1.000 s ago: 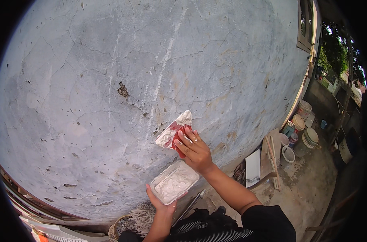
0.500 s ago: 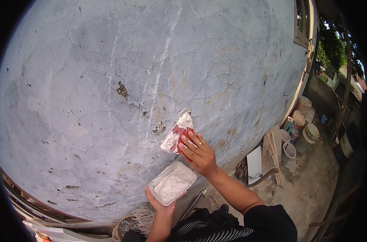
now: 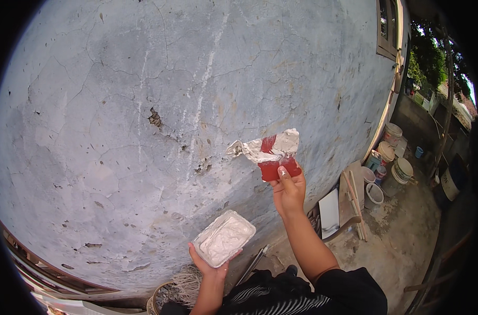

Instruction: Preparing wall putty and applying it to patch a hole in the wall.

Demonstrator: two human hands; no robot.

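Observation:
My right hand [image 3: 290, 190] grips a red putty spreader [image 3: 270, 171] by its lower edge, thumb on the near face. White putty coats the upper part of the spreader, and a ragged lump sticks out at its left corner. It is held up before the cracked, blue-grey wall [image 3: 118, 173]; I cannot tell whether it touches. Lower down, my left hand [image 3: 214, 269] holds a rectangular plastic tub [image 3: 201, 247] of white putty from below, tilted toward me. Left of the spreader, the wall has small chipped spots and a larger broken patch [image 3: 155, 117].
Several buckets [image 3: 374, 194] stand on the concrete floor at right. Wooden strips [image 3: 356, 202] and a white panel [image 3: 330, 212] lean by the wall's foot. A window frame [image 3: 387, 31] is at upper right. Below my left arm stands a container [image 3: 154, 302] with pale fibrous strands.
My right hand has turned the spreader over and moved it rightward and slightly up, so the thumb side now shows. The left hand and tub stay in nearly the same place.

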